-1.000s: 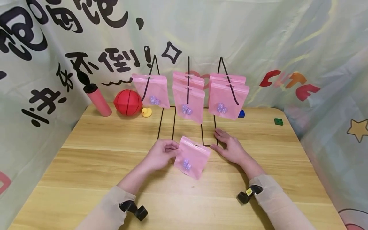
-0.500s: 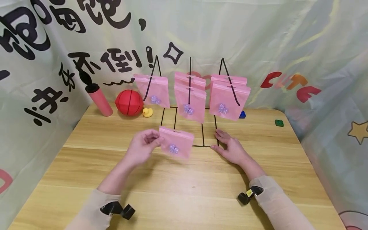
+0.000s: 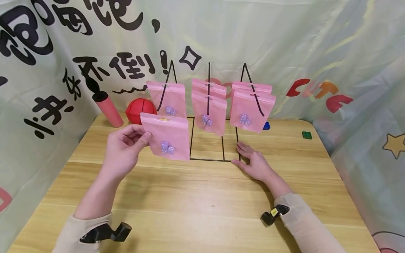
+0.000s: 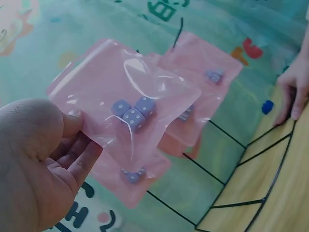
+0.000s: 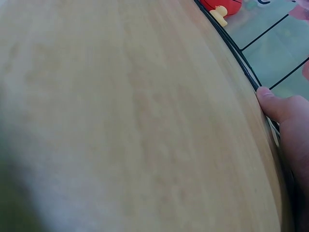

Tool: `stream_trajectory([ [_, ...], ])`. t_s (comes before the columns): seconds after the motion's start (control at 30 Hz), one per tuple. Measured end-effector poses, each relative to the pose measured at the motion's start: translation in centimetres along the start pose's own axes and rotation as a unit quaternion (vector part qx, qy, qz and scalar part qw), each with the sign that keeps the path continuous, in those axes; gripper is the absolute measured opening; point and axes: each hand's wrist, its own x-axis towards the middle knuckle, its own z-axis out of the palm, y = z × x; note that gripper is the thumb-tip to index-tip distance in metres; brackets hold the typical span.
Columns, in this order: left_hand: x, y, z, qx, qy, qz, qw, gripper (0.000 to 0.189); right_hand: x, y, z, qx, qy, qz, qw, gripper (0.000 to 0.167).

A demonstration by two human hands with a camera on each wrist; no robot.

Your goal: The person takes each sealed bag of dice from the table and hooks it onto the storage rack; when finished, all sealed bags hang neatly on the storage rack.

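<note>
My left hand (image 3: pixel 121 153) pinches the left edge of a pink see-through zip bag (image 3: pixel 155 130) between thumb and fingers. Purple dice (image 4: pixel 133 117) show inside that bag in the left wrist view. It is held up in front of the left hook (image 3: pixel 163 92) of a black wire rack (image 3: pixel 207 160), where another pink bag (image 3: pixel 174 96) hangs. Two bags hang on the middle hook (image 3: pixel 208 102) and two on the right hook (image 3: pixel 257 102). My right hand (image 3: pixel 254 162) rests on the front right corner of the rack's base, its thumb (image 5: pixel 273 104) touching the wire.
Along the back left of the wooden table (image 3: pixel 202 211) stand a pink and black cylinder (image 3: pixel 109 110), a red ball (image 3: pixel 139 109) and a yellow duck (image 5: pixel 219 15). A blue block (image 3: pixel 266 125) and a green block (image 3: pixel 306 135) lie at the back right. Printed cloth hangs behind.
My left hand has lifted the pinched bag from low in front of the rack up and leftward, in front of the left hook. My right hand has stayed on the rack's corner.
</note>
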Motion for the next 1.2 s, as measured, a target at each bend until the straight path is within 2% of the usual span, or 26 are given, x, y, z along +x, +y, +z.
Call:
stream_trajectory([
  [0.17,0.5,0.5,-0.5,0.011,0.021,-0.013,0.9996,0.014,0.0,0.1,0.1,0.001,0.005,-0.003,1.0000,0.068],
  [0.47,1.2,-0.4,-0.9,0.055,0.029,-0.048,0.9969,0.024,-0.1,0.1,0.1,-0.001,0.006,-0.004,1.0000,0.069],
  [0.7,1.7,-0.9,-1.1,0.040,0.041,-0.062,0.9965,0.025,0.0,0.1,0.0,0.002,0.003,0.001,1.0000,0.069],
  [0.87,2.1,-1.2,-1.2,0.051,0.037,-0.076,0.9951,0.027,-0.1,0.1,0.0,0.003,0.001,0.004,1.0000,0.069],
  [1.07,2.8,-1.4,-1.2,0.069,0.033,-0.068,0.9948,0.028,-0.1,0.0,0.0,0.004,-0.003,0.006,1.0000,0.070],
  [1.2,3.5,-1.7,-1.0,0.064,0.035,-0.061,0.9954,0.027,-0.1,0.0,0.0,0.004,-0.003,0.007,1.0000,0.070],
])
